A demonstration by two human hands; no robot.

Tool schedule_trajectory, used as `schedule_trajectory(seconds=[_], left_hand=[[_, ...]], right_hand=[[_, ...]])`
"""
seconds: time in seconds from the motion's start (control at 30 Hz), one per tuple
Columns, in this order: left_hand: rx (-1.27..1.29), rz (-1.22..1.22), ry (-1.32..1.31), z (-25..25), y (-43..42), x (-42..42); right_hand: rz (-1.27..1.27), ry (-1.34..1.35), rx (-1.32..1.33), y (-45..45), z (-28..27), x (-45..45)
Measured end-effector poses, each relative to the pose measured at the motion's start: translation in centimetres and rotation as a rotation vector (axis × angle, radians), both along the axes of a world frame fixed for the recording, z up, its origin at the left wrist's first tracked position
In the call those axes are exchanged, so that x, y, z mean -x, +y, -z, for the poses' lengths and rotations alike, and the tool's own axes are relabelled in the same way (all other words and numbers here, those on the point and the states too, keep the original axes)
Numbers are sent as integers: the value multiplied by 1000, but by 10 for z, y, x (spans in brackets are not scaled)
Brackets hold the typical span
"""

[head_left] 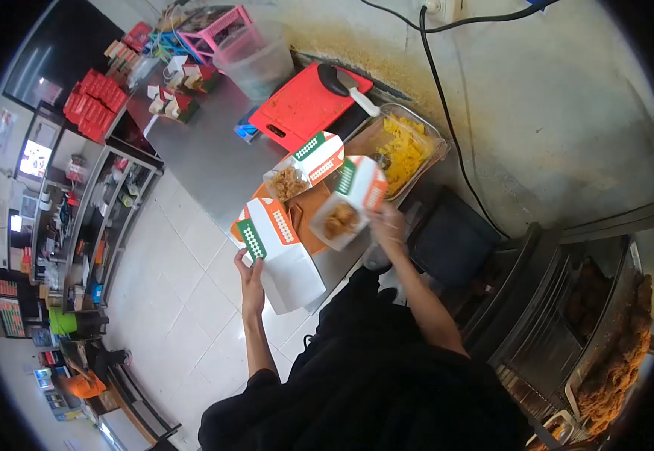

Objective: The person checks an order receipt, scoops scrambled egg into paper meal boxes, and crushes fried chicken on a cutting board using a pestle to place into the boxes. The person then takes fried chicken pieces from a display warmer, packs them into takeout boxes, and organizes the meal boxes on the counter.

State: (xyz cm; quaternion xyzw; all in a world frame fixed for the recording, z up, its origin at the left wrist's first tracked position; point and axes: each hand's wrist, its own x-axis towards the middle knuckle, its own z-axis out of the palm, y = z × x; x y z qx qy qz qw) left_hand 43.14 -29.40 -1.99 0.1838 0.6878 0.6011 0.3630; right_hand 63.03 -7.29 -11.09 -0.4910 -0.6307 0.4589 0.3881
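Note:
My left hand (250,279) grips the edge of an open takeaway box (294,280) with a white inside and green and orange printing. Nothing shows inside that box. In my right hand (388,227) is a second takeaway box (363,183), tilted, with browned fried pieces (340,221) in it. A clear plastic glove seems to cover this hand, and its fingers are slightly blurred. Behind both, a third open box (319,155) holds crumbly golden food (287,183) and rests by an orange board (312,207).
On the steel counter (206,139) lie a red cutting board (304,105) and a knife (358,94) with a white handle. A metal tray (436,154) holds yellow food. Fried chicken (616,368) sits in the cabinet at right. A person in orange (86,385) is far left.

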Motion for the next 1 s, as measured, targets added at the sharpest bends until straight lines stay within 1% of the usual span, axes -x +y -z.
schedule_trajectory(seconds=[0.03,0.07,0.1,0.13,0.17,0.2,0.23,0.27,0.3,0.33,0.37,0.4,0.43,0.47,0.53,0.57,0.67,0.77,0.87,0.97,1.0], left_hand=[[3,-8,-2,1,-3,-4],[-12,-6,-2,6,-5,-7],[-26,-2,1,15,-5,-11],[-39,4,6,13,0,-20],[-29,1,-62,8,3,-31],[-56,5,-123,11,5,-39],[-28,24,-173,8,9,-47],[5,45,-226,6,12,-56],[-22,78,-243,15,16,-63],[-49,113,-258,27,21,-69],[-57,182,-187,36,26,-75],[-48,243,-147,44,33,-81],[-42,280,-112,30,44,-90],[-36,318,-77,15,54,-99],[-106,381,-139,23,65,-104],[-140,417,-167,26,70,-105],[-151,520,-199,29,85,-111],[-57,657,-169,7,101,-121],[-78,897,-155,18,117,-124],[59,1097,-255,4,143,-127],[70,1177,-135,1,153,-130]], right_hand=[[-20,-119,15,1,-2,18],[-76,82,72,6,18,38],[-88,-63,55,12,19,48],[-98,-205,39,15,17,54],[-147,-333,22,17,16,52],[-196,-463,2,20,6,45],[-244,-595,-20,25,-7,37],[-281,-479,103,21,-19,24],[-315,-362,227,9,-33,6],[-318,-288,274,-6,-51,-6],[-320,-214,322,-20,-70,-18],[-293,-186,293,-36,-93,-26],[-264,-157,264,-48,-103,-31],[-165,-96,237,-56,-97,-32],[32,27,176,-63,-93,-32],[65,16,54,-64,-94,-37],[181,230,-80,-64,-89,-44],[273,129,-95,-61,-92,-61],[324,39,-158,-58,-109,-80],[476,-241,-416,-45,-115,-110],[560,-173,-374,-40,-127,-122]])
